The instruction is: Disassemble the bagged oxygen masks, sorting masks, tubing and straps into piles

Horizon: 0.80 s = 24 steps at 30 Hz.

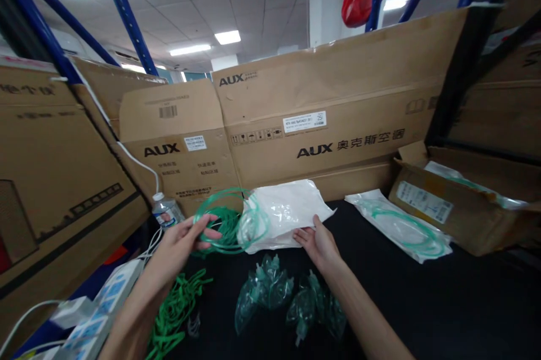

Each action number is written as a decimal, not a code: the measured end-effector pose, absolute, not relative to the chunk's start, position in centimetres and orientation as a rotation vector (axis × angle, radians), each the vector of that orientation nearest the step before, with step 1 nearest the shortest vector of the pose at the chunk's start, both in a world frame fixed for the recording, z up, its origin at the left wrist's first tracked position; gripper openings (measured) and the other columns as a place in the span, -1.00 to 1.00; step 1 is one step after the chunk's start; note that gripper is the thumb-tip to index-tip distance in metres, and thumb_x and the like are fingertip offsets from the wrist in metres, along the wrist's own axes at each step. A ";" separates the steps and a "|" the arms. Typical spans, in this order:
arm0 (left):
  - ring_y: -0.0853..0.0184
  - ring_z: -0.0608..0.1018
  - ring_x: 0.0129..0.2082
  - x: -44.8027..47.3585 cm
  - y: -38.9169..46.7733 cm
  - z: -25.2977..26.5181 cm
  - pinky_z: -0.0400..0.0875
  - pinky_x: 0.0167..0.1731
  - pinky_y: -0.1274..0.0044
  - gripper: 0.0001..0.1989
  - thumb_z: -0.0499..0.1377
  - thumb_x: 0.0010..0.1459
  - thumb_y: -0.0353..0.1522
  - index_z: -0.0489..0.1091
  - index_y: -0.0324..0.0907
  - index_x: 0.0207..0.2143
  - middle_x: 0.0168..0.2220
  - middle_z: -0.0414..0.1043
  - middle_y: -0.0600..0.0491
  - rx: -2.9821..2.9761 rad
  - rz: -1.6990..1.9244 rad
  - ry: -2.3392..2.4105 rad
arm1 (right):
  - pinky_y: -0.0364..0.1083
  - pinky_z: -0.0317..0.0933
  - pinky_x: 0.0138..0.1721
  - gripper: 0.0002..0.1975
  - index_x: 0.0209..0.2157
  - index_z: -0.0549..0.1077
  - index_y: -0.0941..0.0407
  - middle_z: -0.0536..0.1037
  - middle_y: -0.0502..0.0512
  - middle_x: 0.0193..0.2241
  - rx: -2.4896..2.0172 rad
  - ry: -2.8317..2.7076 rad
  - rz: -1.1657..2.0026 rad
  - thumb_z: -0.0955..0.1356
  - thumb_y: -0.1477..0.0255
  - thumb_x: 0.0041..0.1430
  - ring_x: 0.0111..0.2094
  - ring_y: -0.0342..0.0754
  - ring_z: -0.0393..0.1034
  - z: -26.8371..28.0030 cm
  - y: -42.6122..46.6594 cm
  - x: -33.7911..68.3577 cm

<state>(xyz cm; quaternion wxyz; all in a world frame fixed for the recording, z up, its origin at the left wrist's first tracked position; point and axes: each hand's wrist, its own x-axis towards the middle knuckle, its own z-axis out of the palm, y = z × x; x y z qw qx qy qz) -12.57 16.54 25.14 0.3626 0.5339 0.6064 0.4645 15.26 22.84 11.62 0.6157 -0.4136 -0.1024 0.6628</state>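
My left hand (pixel 188 239) is closed around a coil of thin green tubing (pixel 224 195), whose loops run rightward to a white plastic pouch (pixel 287 208). A clear part at the coil's right overlaps the pouch and is hard to make out. My right hand (pixel 316 241) pinches the pouch's lower right edge between thumb and fingers. More dark green tubing (pixel 228 226) lies behind the coil on the black table. Below the pouch sit transparent green masks (pixel 264 287), with a further group of such masks (pixel 313 306) by my right forearm.
Tangled green elastic cords (pixel 180 303) lie near my left forearm, beside a white power strip (pixel 97 306). A plastic bottle (pixel 167 210) stands behind. At right are a packaged tubing set (pixel 401 222) and an open carton (pixel 456 202). Cardboard panels (pixel 338 123) wall the back.
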 end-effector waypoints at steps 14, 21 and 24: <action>0.29 0.57 -0.36 -14.2 14.6 32.6 0.45 -0.34 0.55 -0.49 0.36 0.12 0.01 0.61 -0.21 -0.09 -0.36 0.65 0.04 1.551 1.394 1.621 | 0.09 0.52 -0.12 -0.69 0.11 0.45 0.15 0.57 0.18 0.03 -0.869 -0.209 1.841 0.40 0.35 0.41 -0.09 0.05 0.57 13.2 19.3 14.4; 0.27 0.57 -0.42 -9.0 14.1 30.3 0.49 -0.45 0.56 -0.51 0.36 0.11 0.03 0.61 -0.18 -0.13 -0.43 0.59 0.04 1.607 1.402 1.426 | 0.18 0.45 0.04 -0.06 0.27 0.31 0.22 0.62 0.49 0.06 -0.643 -0.456 1.781 0.56 -0.04 0.04 0.05 0.33 0.58 16.9 13.0 16.2; 0.28 0.56 -0.43 -5.7 13.5 28.2 0.48 -0.48 0.58 -0.52 0.34 0.13 0.03 0.61 -0.19 -0.16 -0.46 0.58 0.04 1.581 1.369 1.307 | 0.24 0.46 -0.01 -0.08 0.24 0.37 0.10 0.64 0.37 0.08 -0.590 -0.542 1.657 0.58 -0.07 -0.05 0.04 0.33 0.58 18.7 12.5 15.7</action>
